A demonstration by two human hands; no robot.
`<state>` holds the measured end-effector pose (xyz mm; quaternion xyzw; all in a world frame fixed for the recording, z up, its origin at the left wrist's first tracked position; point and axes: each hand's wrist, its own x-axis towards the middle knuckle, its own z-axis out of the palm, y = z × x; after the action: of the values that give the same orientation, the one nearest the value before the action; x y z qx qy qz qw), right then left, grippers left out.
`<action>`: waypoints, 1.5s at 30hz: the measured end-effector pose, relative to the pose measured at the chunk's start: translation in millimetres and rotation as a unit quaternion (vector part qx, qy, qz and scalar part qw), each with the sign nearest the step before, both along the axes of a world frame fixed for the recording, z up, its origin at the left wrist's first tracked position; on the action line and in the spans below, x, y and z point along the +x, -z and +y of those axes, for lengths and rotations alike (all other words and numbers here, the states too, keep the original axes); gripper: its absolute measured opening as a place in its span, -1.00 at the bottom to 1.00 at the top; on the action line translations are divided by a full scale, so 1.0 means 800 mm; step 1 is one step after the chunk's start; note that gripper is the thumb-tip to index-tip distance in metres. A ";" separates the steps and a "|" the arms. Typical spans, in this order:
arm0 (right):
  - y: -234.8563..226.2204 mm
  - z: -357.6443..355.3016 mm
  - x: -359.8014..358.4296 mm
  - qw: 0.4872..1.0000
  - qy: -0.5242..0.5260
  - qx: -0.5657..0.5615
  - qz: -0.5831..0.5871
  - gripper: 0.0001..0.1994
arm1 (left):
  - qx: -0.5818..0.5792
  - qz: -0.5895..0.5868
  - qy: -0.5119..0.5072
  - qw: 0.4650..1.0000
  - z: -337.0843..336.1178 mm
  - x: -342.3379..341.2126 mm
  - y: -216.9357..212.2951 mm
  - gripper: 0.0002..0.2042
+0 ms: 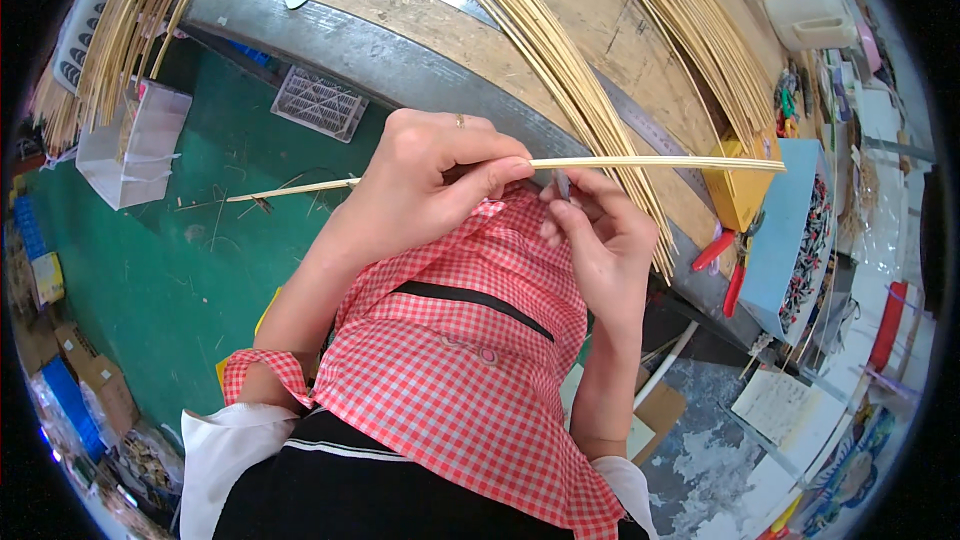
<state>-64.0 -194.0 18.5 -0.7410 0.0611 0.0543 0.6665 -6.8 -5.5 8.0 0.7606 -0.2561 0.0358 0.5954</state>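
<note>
My left hand, with a ring on one finger, pinches a thin pale bamboo-like stick between thumb and fingers. The stick lies nearly level across my front, its long end reaching right and its other end showing past my left wrist. It may be more than one stick laid together. Just under it, my right hand pinches a small flat grey piece between thumb and fingers. What kind of piece it is I cannot make out. Both hands are over my red checked apron, near the bench edge.
Bundles of long sticks lie across the wooden bench with its metal edge. At right are red-handled pliers, a yellow box and a light-blue box of small dark-and-red pieces. A white bin stands left.
</note>
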 end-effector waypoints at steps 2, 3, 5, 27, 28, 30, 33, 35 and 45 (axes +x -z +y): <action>0.002 0.005 -0.004 0.999 0.015 0.022 -0.034 -0.77 | 0.003 -0.004 0.000 1.000 -0.001 0.001 -0.002 -0.94; 0.001 0.006 -0.004 0.999 0.020 0.026 -0.041 -0.77 | 0.004 -0.007 0.000 1.000 -0.002 0.002 -0.003 -0.94; 0.000 0.008 -0.005 0.998 0.025 0.040 -0.049 -0.78 | 0.002 -0.012 -0.002 1.000 -0.002 0.001 0.000 -0.94; -0.002 -0.016 -0.016 0.977 0.113 0.083 -0.163 -0.74 | 0.002 0.063 0.131 0.989 -0.002 0.001 0.006 -0.90; 0.003 -0.028 -0.017 0.972 0.100 0.087 -0.193 -0.76 | -0.010 0.055 0.134 0.989 -0.002 0.000 0.007 -0.89; 0.002 -0.034 -0.019 0.972 0.089 0.081 -0.203 -0.81 | -0.033 0.037 0.144 0.988 -0.004 -0.001 0.010 -0.88; -0.002 -0.050 -0.020 0.962 0.142 0.113 -0.205 -0.87 | 0.021 -0.008 0.074 0.997 0.024 0.015 0.012 -0.85; -0.008 -0.075 -0.018 0.950 0.197 0.139 -0.199 -0.86 | 0.026 0.007 0.014 1.000 0.062 0.029 0.007 -0.82; -0.049 -0.201 -0.020 0.861 0.215 0.406 -0.219 -0.90 | 0.284 -0.085 -0.296 0.908 0.255 0.045 0.010 -0.74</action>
<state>-79.8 -354.7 58.0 -0.3659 0.0444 -0.2338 0.8997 29.2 198.4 -0.4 0.9324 -0.0683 0.2009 0.2926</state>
